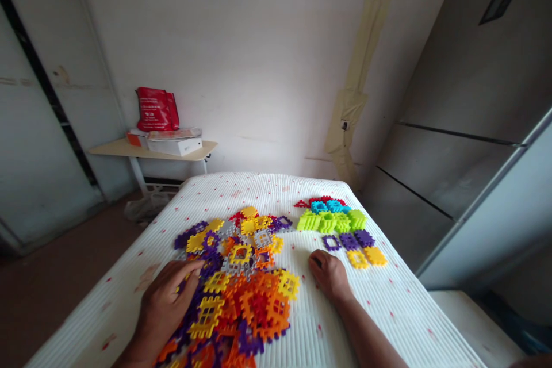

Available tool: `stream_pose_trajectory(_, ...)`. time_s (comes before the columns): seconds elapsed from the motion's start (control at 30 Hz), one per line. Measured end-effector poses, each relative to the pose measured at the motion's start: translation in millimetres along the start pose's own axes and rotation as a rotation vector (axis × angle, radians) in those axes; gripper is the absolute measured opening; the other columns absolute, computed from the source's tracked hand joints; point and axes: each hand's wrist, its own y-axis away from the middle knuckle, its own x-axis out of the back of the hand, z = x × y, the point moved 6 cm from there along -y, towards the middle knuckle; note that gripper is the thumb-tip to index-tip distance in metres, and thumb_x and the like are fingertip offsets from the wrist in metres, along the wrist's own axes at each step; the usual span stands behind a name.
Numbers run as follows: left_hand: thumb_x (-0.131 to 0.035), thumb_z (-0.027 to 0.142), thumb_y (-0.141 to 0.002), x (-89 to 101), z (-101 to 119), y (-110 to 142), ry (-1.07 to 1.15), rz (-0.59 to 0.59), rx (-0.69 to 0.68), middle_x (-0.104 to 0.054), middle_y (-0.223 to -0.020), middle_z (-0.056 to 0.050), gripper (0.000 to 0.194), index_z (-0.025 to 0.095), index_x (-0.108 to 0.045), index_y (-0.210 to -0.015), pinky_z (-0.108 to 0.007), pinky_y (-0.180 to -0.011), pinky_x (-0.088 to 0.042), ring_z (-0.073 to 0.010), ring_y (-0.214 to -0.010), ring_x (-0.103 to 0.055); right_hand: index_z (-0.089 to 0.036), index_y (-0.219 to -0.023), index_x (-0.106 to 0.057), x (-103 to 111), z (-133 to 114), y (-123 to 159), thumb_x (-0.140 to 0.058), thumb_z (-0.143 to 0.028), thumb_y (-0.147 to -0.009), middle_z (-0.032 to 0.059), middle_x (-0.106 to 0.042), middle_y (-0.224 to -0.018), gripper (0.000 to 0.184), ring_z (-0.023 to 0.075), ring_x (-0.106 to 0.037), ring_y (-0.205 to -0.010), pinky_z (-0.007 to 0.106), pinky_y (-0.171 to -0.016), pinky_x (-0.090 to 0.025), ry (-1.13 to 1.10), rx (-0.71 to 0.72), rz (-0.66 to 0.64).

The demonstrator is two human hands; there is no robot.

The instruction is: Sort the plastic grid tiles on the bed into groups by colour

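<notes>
Pile (pixel 263 299) beside half-curled left hand (pixel 161 302), mostly mixed; beyond loosely curled right hand (pixel 332 277), green pieces (pixel 308 220) and purple pieces (pixel 347 241) grouped by colour. Looks only partly separated; cannot tell of anything held in either grip.

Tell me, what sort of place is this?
Probably a room in someone's home: a tall fridge stands on the right, a small side table sits by the wall, and colorful toy pieces cover part of a cloth-topped table.

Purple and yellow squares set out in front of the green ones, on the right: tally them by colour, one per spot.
Purple squares: 3
Yellow squares: 2
Total: 5
Each spot counts once; I can't tell whether any has more pieces underneath.
</notes>
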Motion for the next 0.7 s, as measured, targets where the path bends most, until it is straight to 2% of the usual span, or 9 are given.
stream_pose_trajectory(0.07,-0.053,0.026,-0.081,-6.1,4,-6,-0.025,-0.039,-0.016,-0.071,-0.086,-0.003,0.015,0.023,-0.067,-0.087,-0.028,-0.078,-0.051,-0.0177,-0.082,-0.065,-0.02,-0.078,-0.064,0,-1,1,-0.044,-0.021,-0.082,0.0016,-0.066,-0.079,0.021,0.0129,-0.058,-0.071,0.02,-0.063,-0.034,0.012,0.0,0.007)
stream_pose_trajectory(0.17,-0.051,0.025,-0.081,-22.9,12,-24,-0.046,-0.169,-0.009,-0.071,-0.09,-0.003,0.019,0.023,-0.068,-0.088,-0.03,-0.081,-0.051,-0.0186,-0.087,-0.064,-0.02,-0.078,-0.064,0,-2,1,-0.045,-0.019,-0.082,0.0011,-0.066,-0.079,0.019,0.012,-0.058,-0.07,0.019,-0.062,-0.033,0.027,0.0,0.024)
stream_pose_trajectory(0.3,-0.048,0.019,-0.081,-63.4,25,-57,-0.087,-0.502,0.023,-0.069,-0.103,-0.003,0.025,0.023,-0.068,-0.097,-0.036,-0.095,-0.045,-0.0199,-0.101,-0.059,-0.021,-0.078,-0.065,0,-2,2,-0.047,-0.019,-0.082,0.0007,-0.066,-0.08,0.018,0.0116,-0.058,-0.071,0.019,-0.061,-0.033,0.034,-0.002,0.029)
stream_pose_trajectory(0.33,-0.05,0.017,-0.081,-72.4,27,-65,-0.093,-0.536,0.026,-0.069,-0.104,-0.004,0.025,0.023,-0.068,-0.097,-0.036,-0.095,-0.044,-0.0196,-0.102,-0.059,-0.021,-0.078,-0.065,0,-2,2,-0.047,-0.018,-0.082,0.0007,-0.067,-0.08,0.018,0.0118,-0.059,-0.072,0.019,-0.061,-0.033,0.034,-0.003,0.027)
stream_pose_trajectory(0.4,-0.052,0.018,-0.083,-89.7,31,-79,-0.106,-0.576,0.033,-0.066,-0.109,-0.006,0.023,0.023,-0.065,-0.101,-0.038,-0.096,-0.043,-0.0193,-0.104,-0.058,-0.021,-0.078,-0.065,0,-1,2,-0.047,-0.018,-0.083,0.0009,-0.067,-0.08,0.019,0.0121,-0.059,-0.072,0.019,-0.062,-0.033,0.031,-0.006,0.023)
stream_pose_trajectory(0.5,-0.054,0.031,-0.086,-112.0,30,-89,-0.132,-0.618,0.052,-0.058,-0.117,-0.008,0.029,0.019,-0.057,-0.112,-0.042,-0.088,-0.048,-0.0201,-0.101,-0.058,-0.021,-0.079,-0.065,0,-2,2,-0.046,-0.018,-0.083,0.0013,-0.067,-0.08,0.02,0.0125,-0.059,-0.072,0.019,-0.062,-0.033,0.024,0.0,0.028)
stream_pose_trajectory(0.57,-0.055,0.035,-0.086,-122.4,27,-90,-0.158,-0.638,0.073,-0.056,-0.118,-0.008,0.034,0.017,-0.054,-0.115,-0.042,-0.083,-0.05,-0.0213,-0.1,-0.058,-0.021,-0.078,-0.065,1,-2,2,-0.046,-0.018,-0.082,0.0013,-0.067,-0.079,0.02,0.0122,-0.059,-0.072,0.019,-0.062,-0.033,0.023,0.005,0.041)
stream_pose_trajectory(0.7,-0.054,0.034,-0.086,-136.5,18,-87,-0.2,-0.685,0.103,-0.057,-0.116,-0.007,0.032,0.018,-0.055,-0.114,-0.041,-0.083,-0.05,-0.02,-0.098,-0.058,-0.021,-0.077,-0.065,3,-3,2,-0.047,-0.016,-0.081,0.0007,-0.066,-0.078,0.019,0.0112,-0.058,-0.069,0.018,-0.061,-0.032,0.03,0.012,0.059)
